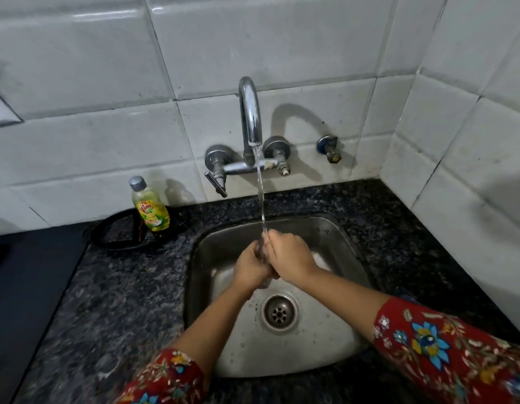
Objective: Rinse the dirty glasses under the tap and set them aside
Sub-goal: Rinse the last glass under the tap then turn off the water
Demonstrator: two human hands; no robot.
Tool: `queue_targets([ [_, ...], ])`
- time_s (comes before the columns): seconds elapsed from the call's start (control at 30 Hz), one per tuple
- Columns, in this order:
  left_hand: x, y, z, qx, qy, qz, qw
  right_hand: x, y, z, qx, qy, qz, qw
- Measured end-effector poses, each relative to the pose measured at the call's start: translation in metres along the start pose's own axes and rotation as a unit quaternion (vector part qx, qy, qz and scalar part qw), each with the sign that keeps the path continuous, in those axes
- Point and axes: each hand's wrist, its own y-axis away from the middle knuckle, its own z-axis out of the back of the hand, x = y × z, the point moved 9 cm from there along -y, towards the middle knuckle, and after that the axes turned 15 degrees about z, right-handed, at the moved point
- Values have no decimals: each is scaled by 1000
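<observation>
My left hand [250, 268] and my right hand [290, 258] are pressed together over the steel sink [334, 228], fingers closed around something small between them. A pale, clear base pokes out below the palms; it looks like a glass [266, 283], mostly hidden by my fingers. The chrome tap [250, 112] on the tiled wall is running. Its thin stream [261, 193] falls right into the gap between my hands. No other glass shows clearly.
A bottle of yellow-green dish liquid [149, 207] stands on a black round tray [113, 234] left of the sink. Dark speckled granite counter [121, 287] surrounds the basin. The drain [279, 313] lies below my wrists. A tiled wall corner closes off the right side.
</observation>
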Motion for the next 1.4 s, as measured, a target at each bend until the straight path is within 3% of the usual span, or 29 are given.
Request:
queue_targets([
  [0.07,-13,6,12,-97,-65,-50,992,-9,-4,-5,14,-21,-60,998],
  [0.1,-15,4,13,-69,-60,-61,994,-9,-4,-4,7,-42,-43,998],
  [0.2,-19,9,2,168,3,-69,983,7,3,0,26,-122,100,987],
  [0.27,-17,12,3,223,11,-76,972,13,9,3,44,-133,153,978],
  [0.33,-12,8,5,158,-3,-50,986,9,9,7,5,-153,124,980],
  [0.4,-12,8,17,-11,-77,-42,996,-2,5,1,-15,-151,43,987],
  [0.47,-22,18,27,-149,-170,-74,971,-7,3,-5,-19,-138,1,990],
  [0.5,-25,17,27,-137,-167,-84,973,-7,3,-4,-35,-143,10,989],
  [0.6,-29,6,10,111,-66,-100,987,3,11,9,-57,-187,95,976],
  [0.67,-31,9,4,188,-52,-106,975,8,15,11,-44,-168,123,977],
  [0.7,-30,8,5,167,-46,-103,980,7,13,9,-41,-153,109,981],
  [0.77,-28,9,15,3,-89,-95,992,1,2,3,-30,-122,26,992],
  [0.83,-29,20,25,-148,-165,-83,971,-4,-4,-2,-13,-110,-41,993],
  [0.87,-29,20,26,-157,-162,-87,970,-2,-5,-1,-30,-117,-32,992],
  [0.93,-33,14,21,-36,-91,-114,989,3,0,10,-80,-150,10,985],
  [1.0,-38,15,14,132,-38,-135,981,6,6,15,-100,-190,49,975],
  [1.07,-36,19,13,217,-1,-119,969,7,8,17,-104,-186,71,974],
  [1.13,-35,16,15,188,5,-114,976,5,2,16,-100,-207,55,972],
  [1.2,-34,11,22,40,-60,-117,991,0,-7,11,-61,-216,2,975],
  [1.27,-36,15,32,-101,-129,-110,980,-1,-13,10,-32,-187,-34,981],
  [1.3,-38,16,33,-105,-115,-126,980,1,-15,14,-41,-178,-25,983],
  [1.33,-41,16,31,-52,-72,-141,986,5,-14,20,-60,-181,-4,982],
  [1.4,-46,16,23,119,10,-156,981,12,-7,27,-79,-234,47,968],
])
